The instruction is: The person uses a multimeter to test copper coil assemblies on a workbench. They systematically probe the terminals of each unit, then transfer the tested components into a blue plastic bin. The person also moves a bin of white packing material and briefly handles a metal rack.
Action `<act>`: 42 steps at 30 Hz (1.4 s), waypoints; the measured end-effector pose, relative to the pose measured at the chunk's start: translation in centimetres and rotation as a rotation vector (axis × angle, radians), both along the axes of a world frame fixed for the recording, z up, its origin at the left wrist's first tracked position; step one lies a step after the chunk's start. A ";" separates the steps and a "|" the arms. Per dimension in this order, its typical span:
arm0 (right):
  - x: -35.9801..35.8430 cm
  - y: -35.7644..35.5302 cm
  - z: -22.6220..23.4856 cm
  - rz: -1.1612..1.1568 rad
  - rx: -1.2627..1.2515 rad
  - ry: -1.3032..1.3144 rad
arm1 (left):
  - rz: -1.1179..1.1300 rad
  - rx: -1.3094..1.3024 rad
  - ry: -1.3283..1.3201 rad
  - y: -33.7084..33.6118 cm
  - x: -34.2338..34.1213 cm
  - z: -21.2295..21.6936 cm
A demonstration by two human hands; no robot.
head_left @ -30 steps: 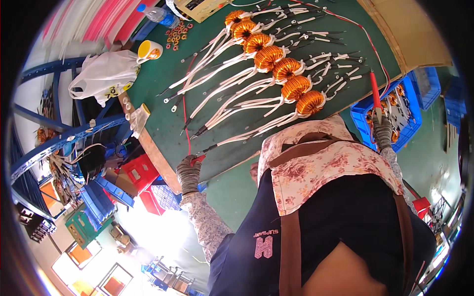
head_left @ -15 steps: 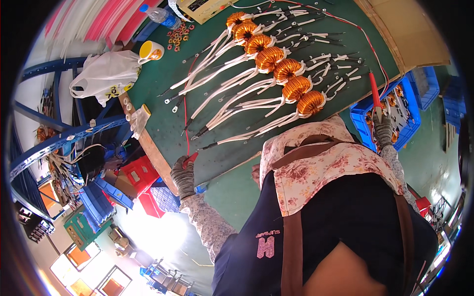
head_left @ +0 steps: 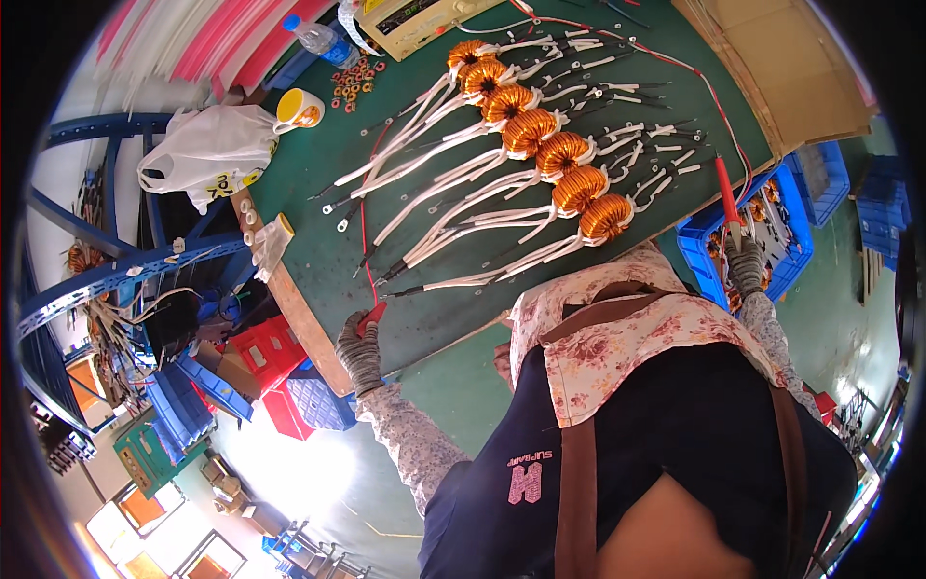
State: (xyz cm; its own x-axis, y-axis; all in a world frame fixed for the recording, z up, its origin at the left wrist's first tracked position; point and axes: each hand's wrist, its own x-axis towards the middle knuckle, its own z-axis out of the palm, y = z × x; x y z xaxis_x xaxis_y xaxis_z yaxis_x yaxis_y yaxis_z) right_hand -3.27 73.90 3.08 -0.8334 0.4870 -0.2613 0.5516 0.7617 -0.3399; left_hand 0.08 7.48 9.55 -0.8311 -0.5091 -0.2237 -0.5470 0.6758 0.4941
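Observation:
My gloved left hand [head_left: 358, 349], at the near left corner of the bench, is closed on a red test clip [head_left: 372, 317] with a thin red lead. The clip's tip lies just short of the black-sleeved wire end [head_left: 403, 290] of the nearest coil. My gloved right hand [head_left: 744, 262] grips another red test clip [head_left: 726, 189], pointing away from me beyond the bench's right edge, over a blue bin. Between the hands, several copper-wound toroidal coils [head_left: 606, 218] form a slanting row, white-sleeved leads spreading to both sides.
A yellow-white mug [head_left: 299, 109], plastic bottle [head_left: 321, 41], small rings [head_left: 357, 81] and a cream-coloured instrument [head_left: 410, 24] stand at the far left and back. A white bag [head_left: 212, 150] sits at the left. The blue bin [head_left: 696, 259] with parts is at right, cardboard [head_left: 791, 72] behind it.
The whole view has shifted slightly. My left hand and its clip have drawn back a little from the nearest coil's wire end. My right hand still holds its clip over the bin.

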 end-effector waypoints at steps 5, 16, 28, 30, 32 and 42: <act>1.0 2.9 -3.5 0.075 0.114 0.011 | 0.003 0.050 0.040 -0.5 -0.2 -0.8; 0.4 0.4 -2.3 0.024 0.014 0.074 | -0.021 0.113 0.016 -0.4 -0.3 0.2; 0.1 1.2 3.0 -0.676 -1.132 0.348 | -0.232 -0.089 -0.122 -10.7 4.3 -7.4; -0.3 3.5 4.8 -0.601 -1.170 0.514 | -0.083 -0.067 -0.121 -8.6 3.0 -7.0; -2.8 7.4 6.0 -0.460 -0.857 0.460 | -0.101 0.022 -0.052 -10.1 3.1 -8.8; -20.3 14.7 14.0 0.406 0.895 0.540 | -0.230 0.275 0.205 14.9 -5.3 -0.1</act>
State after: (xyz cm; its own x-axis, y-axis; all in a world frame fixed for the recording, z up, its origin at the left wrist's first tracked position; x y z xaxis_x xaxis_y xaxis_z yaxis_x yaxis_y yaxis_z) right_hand -23.62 88.62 17.07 -0.8716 -0.0156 0.4900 0.1521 0.9415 0.3006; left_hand -5.26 22.33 9.42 -0.9578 -0.2487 -0.1438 -0.2684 0.5965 0.7564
